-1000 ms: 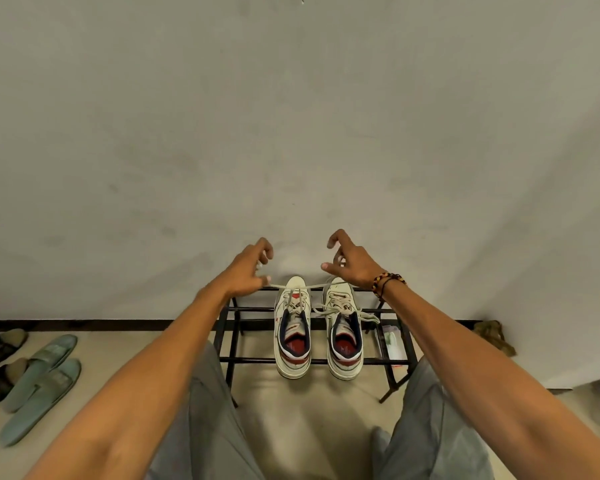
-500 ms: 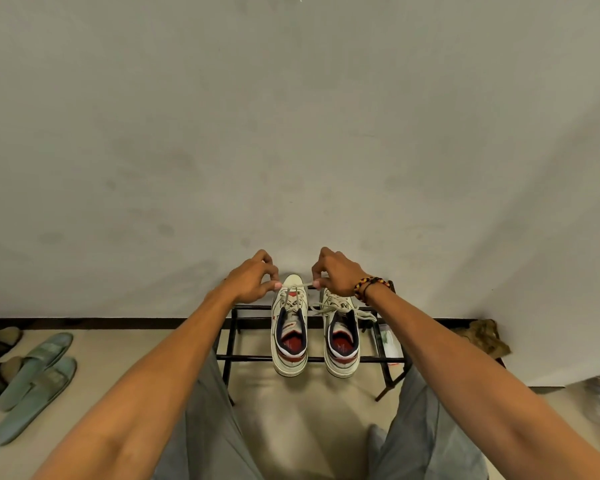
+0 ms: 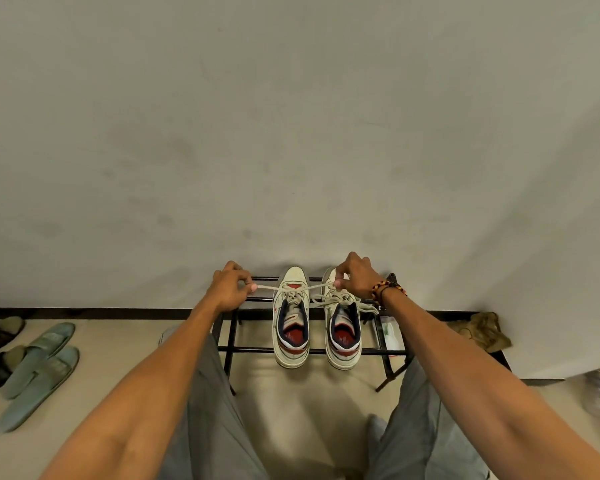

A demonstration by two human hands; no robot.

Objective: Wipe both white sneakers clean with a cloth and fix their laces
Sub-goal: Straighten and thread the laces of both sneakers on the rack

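Plain grey wall (image 3: 291,133) is filling the background, and against it a low black rack (image 3: 229,349) is standing on a pale floor, just below both hands. Two sneakers (image 3: 291,327) are sitting side by side on the rack, toes to the wall and heels toward the person, so their long axis is running straight away from the body. The left hand (image 3: 227,289) is pinching one end of a lace (image 3: 274,287) between thumb and curled fingers, to the left of the left sneaker. The right hand (image 3: 355,277) is pinching the other end above the toe of the right sneaker. The lace is stretching tight between them and crossing over the left sneaker's eyelets, which lie between the hands. I judge the person is tightening it before tying. To the outer side of each hand there is free room for pulling; the wall is close behind the toes. Laces of the right sneaker are lying loose.
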